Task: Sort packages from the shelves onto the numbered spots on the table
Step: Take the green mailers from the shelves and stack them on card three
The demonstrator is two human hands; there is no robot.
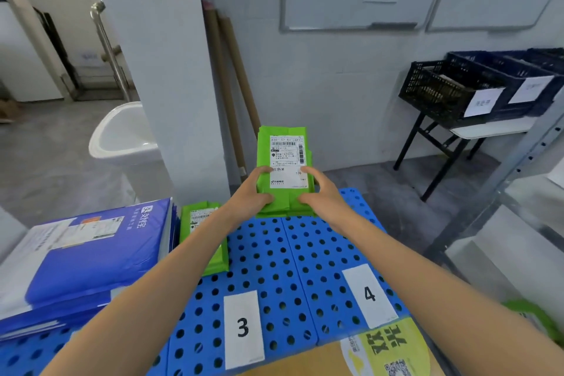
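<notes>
Your fingers (265, 170) on the left hand (248, 197) and those of the right hand (320, 189) are curled round the lower edges of one green package (285, 162), thumbs on its label side, gripping it from both sides. Pkg is held upright-ish at centre frame, above the far edge of the blue worktop (274, 256), label facing you.

Risks, as I judge them: the wrap looks like slick, crinkly plastic film, soft contents, so it could slip or sag if you ease one hand off. Thumbs cover part of the white label (287, 159), so you could misread the spot no. and drop it wrong. Cards 3 (243, 328) and 4 (369, 294) sit near each other at lower centre, easy to mix up.

Worktop is rigid perforated plastic, round holes in rows; a limp pkg shouldn't snag there, but a thin corner might. Second green package (195, 220) lies flat at centre left, partly under your forearm, beside a stack of glossy blue mailers (91, 253) at lower left. A brown carton w/ yellow-green tape (387, 345) shows at the bottom edge.
</notes>
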